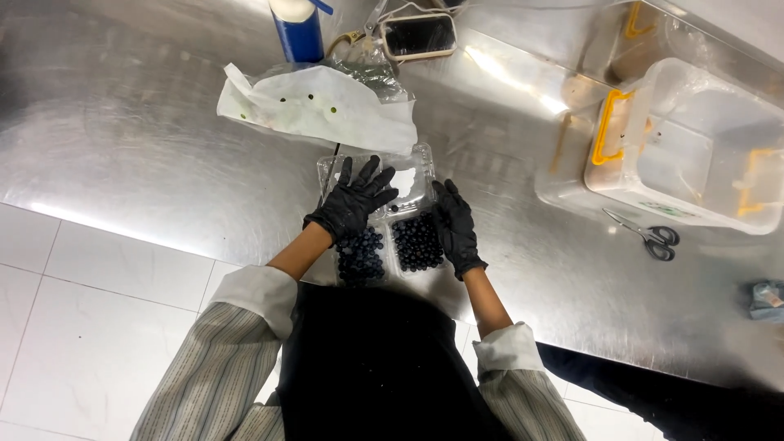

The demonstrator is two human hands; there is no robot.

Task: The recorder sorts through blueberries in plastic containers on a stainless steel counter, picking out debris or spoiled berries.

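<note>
Two clear punnets [390, 249] of blueberries [416, 242] sit filled at the counter [147, 147] edge, lids open. Left hand [353, 201] is spread flat on one lid; right hand [456, 227] rests open alongside. Nothing is gripped.

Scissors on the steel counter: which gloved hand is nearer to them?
Right. The right hand rests on the blueberry punnets, with bare counter between it and the scissors. The left hand lies farther away, on the open lids.
</note>
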